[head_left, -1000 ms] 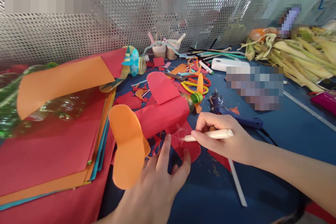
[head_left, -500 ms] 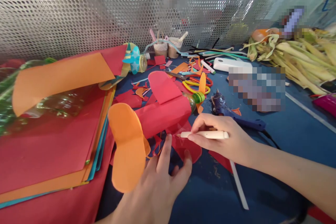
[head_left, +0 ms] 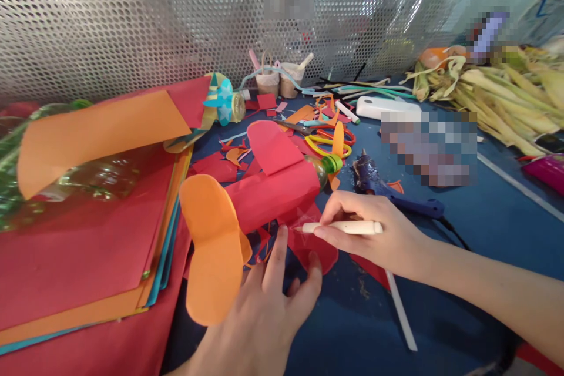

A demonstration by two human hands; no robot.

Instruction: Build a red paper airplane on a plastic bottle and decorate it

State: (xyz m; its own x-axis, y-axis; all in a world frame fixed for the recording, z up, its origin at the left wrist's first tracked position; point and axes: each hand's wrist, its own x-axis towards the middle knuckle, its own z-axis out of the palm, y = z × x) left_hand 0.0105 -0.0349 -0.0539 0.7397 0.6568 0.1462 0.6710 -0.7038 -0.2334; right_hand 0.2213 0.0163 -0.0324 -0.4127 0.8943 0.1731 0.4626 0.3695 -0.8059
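A bottle wrapped in red paper [head_left: 273, 194] lies on the blue table [head_left: 476, 229], with an orange paper tail [head_left: 211, 247], a pink wing [head_left: 273, 145] and a green cap [head_left: 332, 163]. My right hand [head_left: 374, 232] is closed on a white marker [head_left: 343, 227]. The marker's tip rests on the lower red wing [head_left: 311, 238], where a faint star outline shows. Beside it, my left hand [head_left: 264, 311] lies flat with fingers spread, pressing that wing and the table.
A stack of red, orange and teal paper sheets [head_left: 88, 247] fills the left. A blue glue gun [head_left: 388, 188], scissors [head_left: 326, 141], paper scraps, a second paper-clad bottle [head_left: 106, 129], cups [head_left: 277, 79] and corn husks [head_left: 506, 94] lie around. A perforated metal screen stands behind.
The marker tip has slid a little to the left along the red wing. My left hand has stayed in place.
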